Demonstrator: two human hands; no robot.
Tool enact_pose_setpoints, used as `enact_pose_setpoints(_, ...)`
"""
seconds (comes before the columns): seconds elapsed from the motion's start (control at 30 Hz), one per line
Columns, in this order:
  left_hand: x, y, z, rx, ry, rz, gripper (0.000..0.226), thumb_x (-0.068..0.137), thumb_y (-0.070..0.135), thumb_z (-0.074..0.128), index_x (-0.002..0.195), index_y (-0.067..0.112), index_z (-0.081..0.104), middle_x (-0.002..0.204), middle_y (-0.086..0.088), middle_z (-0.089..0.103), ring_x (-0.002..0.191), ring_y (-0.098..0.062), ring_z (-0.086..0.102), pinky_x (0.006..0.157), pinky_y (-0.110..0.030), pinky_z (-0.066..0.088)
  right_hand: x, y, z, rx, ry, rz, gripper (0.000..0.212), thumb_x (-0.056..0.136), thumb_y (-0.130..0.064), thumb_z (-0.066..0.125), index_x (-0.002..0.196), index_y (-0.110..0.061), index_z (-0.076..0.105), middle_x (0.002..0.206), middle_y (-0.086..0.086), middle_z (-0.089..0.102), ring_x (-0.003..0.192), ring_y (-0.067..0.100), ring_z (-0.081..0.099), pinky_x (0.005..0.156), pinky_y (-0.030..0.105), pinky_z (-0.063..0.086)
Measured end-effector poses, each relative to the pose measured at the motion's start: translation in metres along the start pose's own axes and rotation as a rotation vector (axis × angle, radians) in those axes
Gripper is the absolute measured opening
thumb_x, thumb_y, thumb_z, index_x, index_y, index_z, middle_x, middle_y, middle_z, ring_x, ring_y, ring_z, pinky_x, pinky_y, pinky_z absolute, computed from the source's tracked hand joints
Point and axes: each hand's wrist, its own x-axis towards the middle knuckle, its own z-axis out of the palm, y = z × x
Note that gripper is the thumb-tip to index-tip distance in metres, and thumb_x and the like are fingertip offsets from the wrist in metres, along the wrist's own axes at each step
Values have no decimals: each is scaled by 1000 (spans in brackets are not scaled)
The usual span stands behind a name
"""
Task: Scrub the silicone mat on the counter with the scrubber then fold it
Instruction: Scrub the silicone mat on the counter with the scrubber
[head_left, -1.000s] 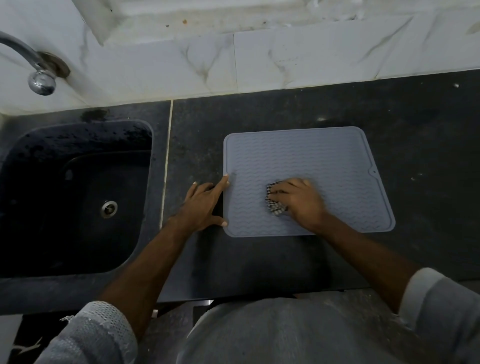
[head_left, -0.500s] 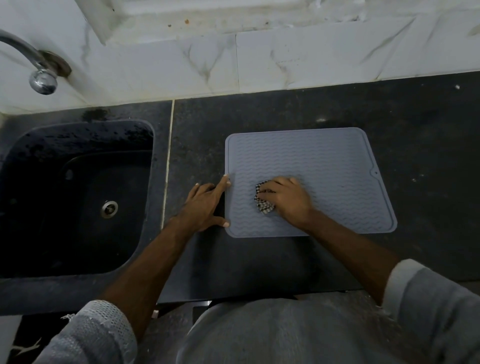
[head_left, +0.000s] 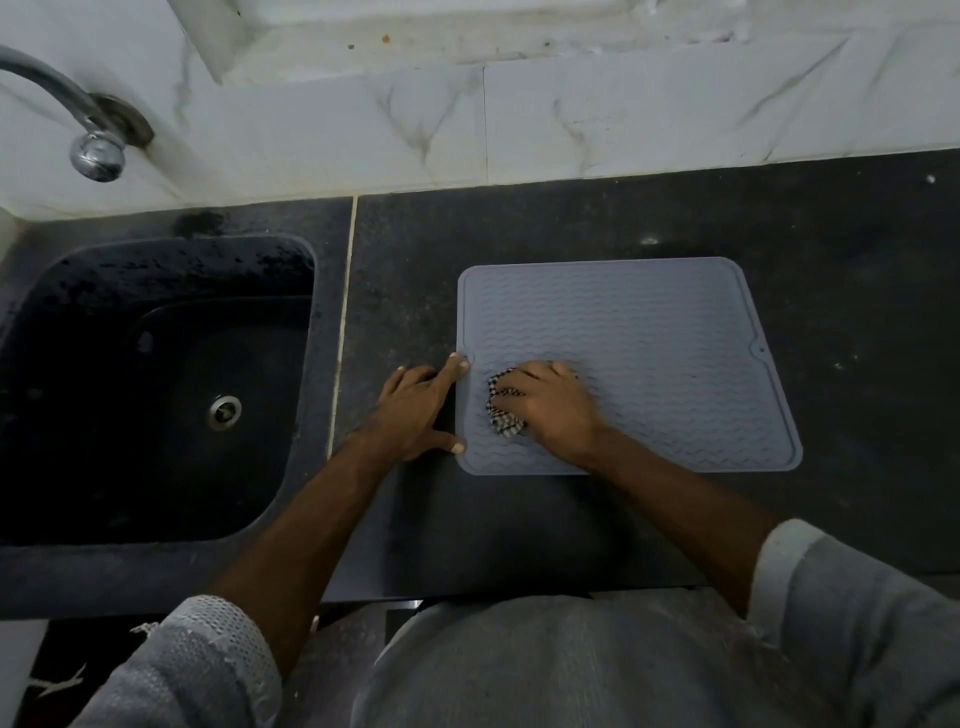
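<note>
The right hand (head_left: 550, 410) has slid the scrubber (head_left: 503, 411) leftward across the silicone mat (head_left: 649, 332) over the last second, from near the middle of the near half toward the left border, and now it's working close to the left hand (head_left: 415, 410). That says the scrub is well underway, sweeping the near-left part of the mat; the folding isn't started, and the mat lies flat on the dark table (head_left: 857, 260), to the right of the sink (head_left: 150, 384).

Grip check: the right hand's fingers curl over the checked scrubber, pressing it down onto the mat. The left hand is spread flat, forefinger and thumb tips on the mat's left edge, pinning it, same spot as before.

The count: one mat, one scrubber, two hands, one sink, one tap (head_left: 88, 140) on the wall at upper left.
</note>
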Motion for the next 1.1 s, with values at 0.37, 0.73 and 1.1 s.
enact_pose_setpoints(0.37,4,-5,8,10,27,-1,116,71,59,71,151,29,-8,156,-13,19,144,-28,11,114,-41,-6,-24,30,-5,7,76,17,47,59,-10,82,103,-18,70,111,3,67,102,28,61,80,40,46)
enact_pose_setpoints(0.73,4,-6,10,35,40,-1,117,70,62,69,151,31,-9,157,-9,18,144,-24,9,111,-46,-16,0,0,0,-85,-9,-120,52,70,-12,74,119,-21,61,125,4,60,113,29,54,90,43,44)
enact_pose_setpoints(1.1,4,-5,9,57,56,-2,118,68,61,72,151,30,-6,157,-9,20,144,-23,8,106,-46,-21,13,-24,4,0,24,-74,44,68,-17,76,111,-20,66,118,1,65,107,28,58,84,41,46)
